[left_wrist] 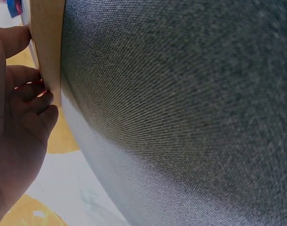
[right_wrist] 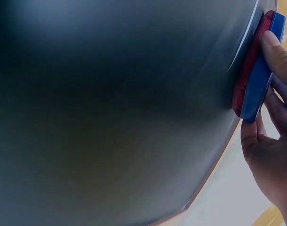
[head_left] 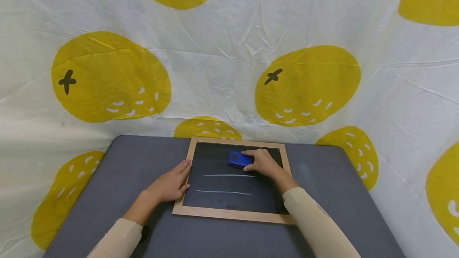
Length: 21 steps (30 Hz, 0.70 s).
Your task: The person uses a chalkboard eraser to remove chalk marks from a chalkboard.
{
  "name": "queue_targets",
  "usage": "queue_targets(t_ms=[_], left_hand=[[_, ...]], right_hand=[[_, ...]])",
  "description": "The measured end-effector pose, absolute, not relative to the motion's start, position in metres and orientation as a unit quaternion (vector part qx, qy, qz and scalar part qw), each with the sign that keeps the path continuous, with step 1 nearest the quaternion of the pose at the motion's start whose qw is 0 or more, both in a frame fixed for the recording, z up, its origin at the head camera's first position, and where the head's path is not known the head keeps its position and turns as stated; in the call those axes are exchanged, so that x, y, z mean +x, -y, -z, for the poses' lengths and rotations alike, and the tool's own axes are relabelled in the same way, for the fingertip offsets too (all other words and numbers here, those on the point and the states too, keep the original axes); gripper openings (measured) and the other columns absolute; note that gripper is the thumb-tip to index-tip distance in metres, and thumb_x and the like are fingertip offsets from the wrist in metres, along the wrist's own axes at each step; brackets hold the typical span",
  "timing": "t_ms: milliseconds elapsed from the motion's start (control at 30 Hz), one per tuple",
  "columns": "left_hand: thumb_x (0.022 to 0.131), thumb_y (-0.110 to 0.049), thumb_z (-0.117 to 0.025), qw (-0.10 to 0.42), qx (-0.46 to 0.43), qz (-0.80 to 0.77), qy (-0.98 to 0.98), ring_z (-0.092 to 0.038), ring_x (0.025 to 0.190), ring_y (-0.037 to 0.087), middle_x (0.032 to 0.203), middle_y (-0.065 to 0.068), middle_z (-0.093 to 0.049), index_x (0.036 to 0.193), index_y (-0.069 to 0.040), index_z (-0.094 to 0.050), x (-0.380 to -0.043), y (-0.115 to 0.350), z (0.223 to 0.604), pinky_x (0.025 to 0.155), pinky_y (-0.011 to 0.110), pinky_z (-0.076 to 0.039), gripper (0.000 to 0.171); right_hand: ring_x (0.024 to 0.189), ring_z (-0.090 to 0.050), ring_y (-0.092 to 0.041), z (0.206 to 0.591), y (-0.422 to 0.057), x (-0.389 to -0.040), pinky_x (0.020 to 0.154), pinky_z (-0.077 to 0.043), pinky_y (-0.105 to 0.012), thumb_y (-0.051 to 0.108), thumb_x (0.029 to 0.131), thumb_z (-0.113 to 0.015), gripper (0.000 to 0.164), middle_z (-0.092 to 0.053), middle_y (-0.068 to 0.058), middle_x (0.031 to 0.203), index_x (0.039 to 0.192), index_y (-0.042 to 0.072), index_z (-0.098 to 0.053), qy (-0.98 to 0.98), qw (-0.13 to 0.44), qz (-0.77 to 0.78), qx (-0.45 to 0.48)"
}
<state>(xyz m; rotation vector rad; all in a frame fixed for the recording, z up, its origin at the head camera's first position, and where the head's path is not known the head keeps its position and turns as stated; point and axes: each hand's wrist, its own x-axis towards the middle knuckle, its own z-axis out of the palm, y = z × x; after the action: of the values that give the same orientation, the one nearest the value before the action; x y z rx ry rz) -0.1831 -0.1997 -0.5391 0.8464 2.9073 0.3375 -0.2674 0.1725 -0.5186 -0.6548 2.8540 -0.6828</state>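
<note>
Gripping a blue eraser (head_left: 239,159) by its right-hand end, a person's right hand (head_left: 263,162) held it on a black chalkboard (head_left: 211,158), near the middle of the upper half. The thumb pressed the near side and a finger the far side, closed only as far as the eraser's width. In the right wrist view, the eraser's red pad (right_wrist: 249,66) faced the board. Below the eraser, two pale chalk lines (head_left: 229,175) ran roughly level, one nearer the person than the other. The left hand (head_left: 170,184) lay at the left side of the board's light wooden frame (head_left: 229,213), its fingers fairly straight and touching the edge, grasping nothing. The board lay on a grey table (head_left: 150,158), reaching its far edge. Both forearms wore cream sleeves (head_left: 312,214). Behind and to the sides hung a white cloth (head_left: 215,79) printed with large yellow fruit-like shapes, two of them marked with a dark cross
</note>
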Motion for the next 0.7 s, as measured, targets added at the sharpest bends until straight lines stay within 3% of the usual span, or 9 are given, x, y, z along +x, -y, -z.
queue_targets(t_ms=[700], left_hand=[[0.1,-0.028,-0.066,0.047,0.277,-0.11,-0.953,-0.031,0.153,0.043,0.167,0.026,-0.026,0.157,0.009,-0.032,-0.187,0.197,0.535,0.119,0.054,-0.038,0.076]], right_hand=[[0.134,-0.059,-0.029,0.516,-0.074,-0.284,0.114,-0.046,-0.045,0.038,0.084,-0.086,0.066,-0.065,-0.006,0.143,0.143,0.017,-0.065,-0.941,0.088,0.205,-0.254]])
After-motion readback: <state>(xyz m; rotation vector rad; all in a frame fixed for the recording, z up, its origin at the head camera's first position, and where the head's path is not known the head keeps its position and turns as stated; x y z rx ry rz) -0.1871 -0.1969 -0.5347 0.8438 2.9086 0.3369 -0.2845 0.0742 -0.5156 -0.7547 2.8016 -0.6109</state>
